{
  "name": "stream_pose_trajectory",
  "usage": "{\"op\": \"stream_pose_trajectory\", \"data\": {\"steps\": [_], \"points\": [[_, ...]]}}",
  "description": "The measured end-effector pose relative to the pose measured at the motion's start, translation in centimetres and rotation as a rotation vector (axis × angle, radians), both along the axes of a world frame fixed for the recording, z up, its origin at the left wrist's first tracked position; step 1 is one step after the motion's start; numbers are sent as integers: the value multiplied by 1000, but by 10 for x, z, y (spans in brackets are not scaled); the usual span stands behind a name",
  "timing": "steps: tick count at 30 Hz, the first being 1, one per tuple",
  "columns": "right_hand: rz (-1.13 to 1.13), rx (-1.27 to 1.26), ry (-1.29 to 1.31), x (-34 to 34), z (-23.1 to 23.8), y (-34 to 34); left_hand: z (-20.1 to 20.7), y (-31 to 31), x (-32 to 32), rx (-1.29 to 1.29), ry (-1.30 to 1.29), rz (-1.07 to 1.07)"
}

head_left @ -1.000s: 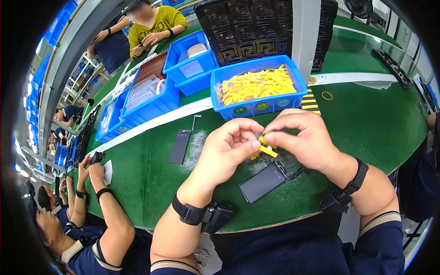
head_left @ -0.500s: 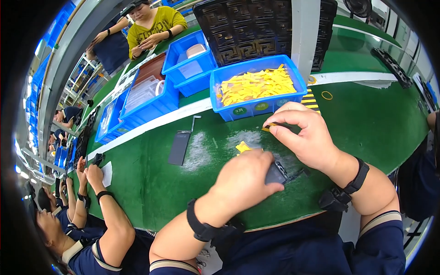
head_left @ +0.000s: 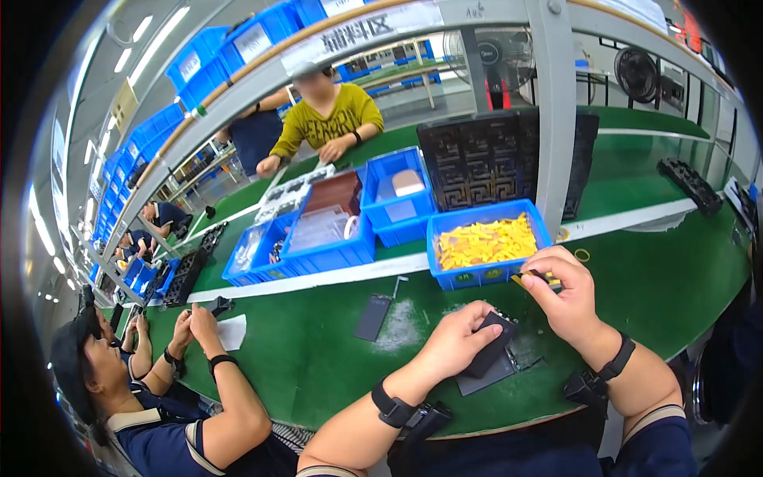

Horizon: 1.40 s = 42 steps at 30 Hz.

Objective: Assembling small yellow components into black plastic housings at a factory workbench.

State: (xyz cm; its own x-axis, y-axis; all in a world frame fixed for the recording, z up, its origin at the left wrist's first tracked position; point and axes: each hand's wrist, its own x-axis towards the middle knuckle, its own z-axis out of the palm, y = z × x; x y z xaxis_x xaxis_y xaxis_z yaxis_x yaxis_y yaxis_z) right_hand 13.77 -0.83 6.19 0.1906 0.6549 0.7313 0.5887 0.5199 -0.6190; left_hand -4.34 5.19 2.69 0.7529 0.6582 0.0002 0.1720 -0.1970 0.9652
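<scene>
My left hand (head_left: 455, 343) grips a flat dark rectangular battery (head_left: 491, 350) with a row of small parts along its top edge, thumb across its face. Partly beneath it, another dark battery (head_left: 483, 381) lies on the green tabletop, a thin dark strip sticking out from its side. To the right, my right hand (head_left: 563, 290) pinches a small dark-and-yellow piece (head_left: 524, 279) between thumb and fingers, just before the blue bin (head_left: 469, 280) of yellow pieces (head_left: 489, 243). A third battery (head_left: 372, 316) with a thin pale tail lies left of my hands.
Blue bins (head_left: 330, 256) with flat sheets and bagged parts stand at the back left. A black patterned tray (head_left: 477, 163) leans beside a grey post (head_left: 555, 119). A yellow ring (head_left: 582, 255) lies right of the yellow pieces. A co-worker (head_left: 159, 389) sits on my left; another person (head_left: 330, 119) works across.
The view has tilted up. My left hand, earlier over the battery and a yellow piece on the table, now holds a battery up. The right hand keeps its pinch.
</scene>
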Motion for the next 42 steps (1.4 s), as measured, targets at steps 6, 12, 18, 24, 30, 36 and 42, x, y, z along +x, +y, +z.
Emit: {"op": "stream_pose_trajectory", "data": {"steps": [6,12,18,24,30,36,42], "points": [[6,154,-385,-9,52,40,5,7,-4,9,-65,42],[-175,450,-560,-31,168,133,6,6,-10,283,19,82],[-307,347,-561,-33,192,155,10,10,-6,361,44,69],[85,264,-594,-54,95,46,11,10,-13,347,10,111],[126,-131,-249,-27,25,-10,1,6,-5,104,-165,98],[54,-97,-142,-10,-1,1,-3,5,3,-39,-218,52],[99,-180,-7,-11,-15,3,3,4,0,52,-49,66]]}}
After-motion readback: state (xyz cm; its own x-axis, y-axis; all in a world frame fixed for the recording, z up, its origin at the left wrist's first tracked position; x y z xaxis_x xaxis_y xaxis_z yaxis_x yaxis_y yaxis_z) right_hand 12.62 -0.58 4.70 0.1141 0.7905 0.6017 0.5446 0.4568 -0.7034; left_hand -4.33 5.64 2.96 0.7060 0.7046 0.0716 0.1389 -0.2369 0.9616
